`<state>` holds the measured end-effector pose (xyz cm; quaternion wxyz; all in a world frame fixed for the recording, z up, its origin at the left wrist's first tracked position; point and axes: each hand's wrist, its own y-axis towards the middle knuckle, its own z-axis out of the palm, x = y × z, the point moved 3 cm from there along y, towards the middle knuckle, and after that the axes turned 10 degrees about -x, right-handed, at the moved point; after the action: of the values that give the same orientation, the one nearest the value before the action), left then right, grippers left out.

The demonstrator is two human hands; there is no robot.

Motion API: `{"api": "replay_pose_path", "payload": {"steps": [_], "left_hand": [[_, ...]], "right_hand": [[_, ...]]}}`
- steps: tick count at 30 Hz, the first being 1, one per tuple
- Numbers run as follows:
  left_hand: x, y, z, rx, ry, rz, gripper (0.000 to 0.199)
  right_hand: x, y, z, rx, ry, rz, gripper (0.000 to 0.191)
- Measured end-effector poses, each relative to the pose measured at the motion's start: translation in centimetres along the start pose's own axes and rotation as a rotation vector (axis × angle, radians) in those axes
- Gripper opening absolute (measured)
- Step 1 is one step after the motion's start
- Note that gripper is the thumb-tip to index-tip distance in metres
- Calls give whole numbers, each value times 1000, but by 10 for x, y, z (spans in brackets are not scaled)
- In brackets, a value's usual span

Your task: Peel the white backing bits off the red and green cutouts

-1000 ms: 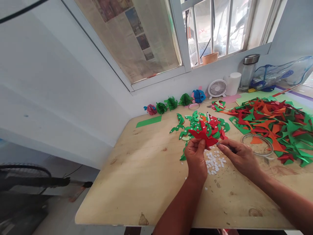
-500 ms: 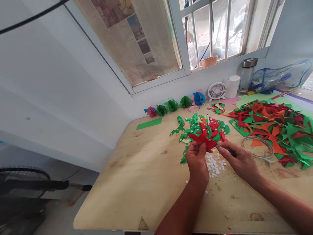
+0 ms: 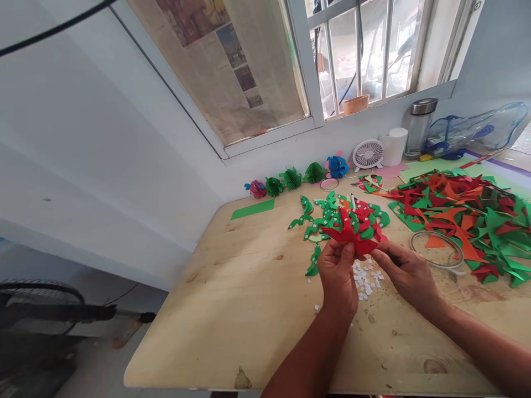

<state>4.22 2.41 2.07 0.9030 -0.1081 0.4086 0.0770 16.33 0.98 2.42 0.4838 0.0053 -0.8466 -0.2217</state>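
Observation:
A red paper cut-out (image 3: pixel 352 237) with pointed tips is held up above the table. My left hand (image 3: pixel 339 273) pinches its lower edge between thumb and fingers. On the other side, my right hand (image 3: pixel 409 271) has closed thumb and finger at the paper's right corner. Small white paper squares (image 3: pixel 367 279) lie scattered on the table just below my hands. Behind the red piece is a heap of green cut-outs (image 3: pixel 331 205) and red ones, several bearing little white squares.
A large pile of red, orange and green paper scraps (image 3: pixel 460 207) covers the right side, with a tape roll (image 3: pixel 435 265) at its near edge. Along the wall stand paper figures (image 3: pixel 291 178), a small white fan (image 3: pixel 368 153) and a glass bottle (image 3: pixel 420 130). A green strip (image 3: pixel 253 209) lies back left.
The red cut-out has shifted slightly right and tilted. My right thumb and finger have come onto its corner; the dark object seen earlier in that hand no longer shows.

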Motion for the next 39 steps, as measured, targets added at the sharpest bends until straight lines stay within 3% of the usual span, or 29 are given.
{"api": "replay_pose_path", "payload": {"steps": [9, 18, 24, 31, 39], "left_hand": [[-2, 4, -2, 7, -56, -42, 22], [1, 8, -4, 82, 24, -107, 21], [6, 12, -7, 115, 174, -105, 20], [11, 13, -11, 159, 265, -42, 17], [6, 10, -8, 210, 384, 67, 14]], "right_hand": [[1, 7, -5, -34, 76, 129, 35], [-22, 14, -3, 20, 436, 350, 35], [-21, 14, -4, 51, 568, 365, 32], [-4, 17, -8, 79, 468, 341, 29], [-7, 16, -5, 154, 397, 277, 26]]}}
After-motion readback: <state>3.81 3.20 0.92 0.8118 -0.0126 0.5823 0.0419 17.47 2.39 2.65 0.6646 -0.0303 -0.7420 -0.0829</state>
